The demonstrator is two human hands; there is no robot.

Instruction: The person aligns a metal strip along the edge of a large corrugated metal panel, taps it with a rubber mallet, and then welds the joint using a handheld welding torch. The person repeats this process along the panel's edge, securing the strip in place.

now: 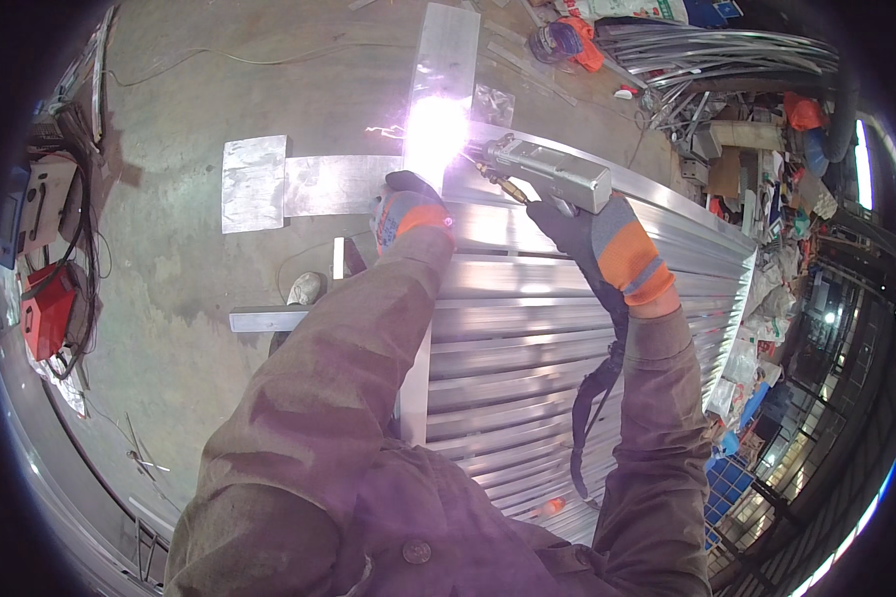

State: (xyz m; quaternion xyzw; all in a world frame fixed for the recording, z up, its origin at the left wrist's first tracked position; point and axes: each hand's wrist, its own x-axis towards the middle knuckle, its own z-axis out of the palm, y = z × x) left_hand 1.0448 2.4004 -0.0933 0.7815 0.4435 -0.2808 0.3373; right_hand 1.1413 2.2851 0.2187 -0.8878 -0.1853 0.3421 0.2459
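A blinding white arc (pixel 436 129) burns on an upright aluminium bar (pixel 448 50), throwing sparks to the left; its glare hides the joint. My right hand (pixel 622 249), in a grey and orange glove with dark fingers, is closed around a welding torch (pixel 508 187) with a brass-coloured front. From that hand a black cable (pixel 599 383) hangs over the slats. Just below the arc, my left hand (pixel 410 214), gloved alike, is closed against the aluminium frame, fingers partly hidden. A short rectangular aluminium tube (pixel 553 171) lies beside the torch.
Aluminium slats (pixel 528 323) spread below and right of my hands. A flat plate (pixel 254 184) ends the left crossbar. Bundled metal strips (pixel 717 48) lie at the far right, with clutter along that side. A red machine (pixel 50 310) with cables stands at the left.
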